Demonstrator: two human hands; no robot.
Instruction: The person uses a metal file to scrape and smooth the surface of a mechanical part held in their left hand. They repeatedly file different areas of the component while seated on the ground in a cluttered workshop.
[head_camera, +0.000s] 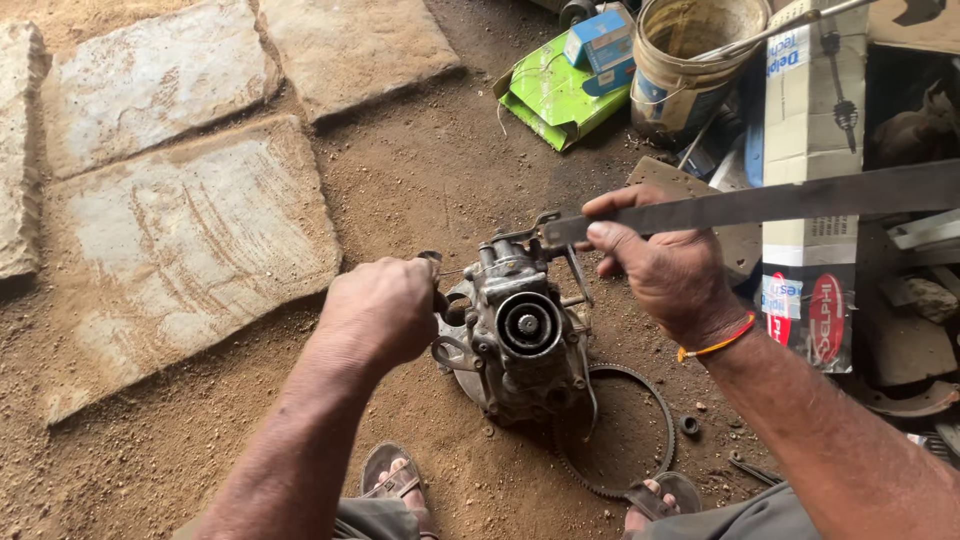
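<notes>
A dirty grey metal engine part (515, 335) with a round opening stands on the dirt ground between my feet. My left hand (378, 310) is closed on a small metal piece at the part's left side. My right hand (658, 262) grips a long flat metal bar (770, 203) that stretches off to the right, its left end resting over the top of the engine part. An orange band circles my right wrist. A black toothed belt (655, 415) lies on the ground under and to the right of the part.
Flat stone slabs (190, 235) cover the ground to the left. A green carton (555, 95), small blue boxes (600, 40), a dirty bucket (690, 60) and a tall cardboard box (815, 120) crowd the upper right. A small black ring (689, 425) lies near the belt.
</notes>
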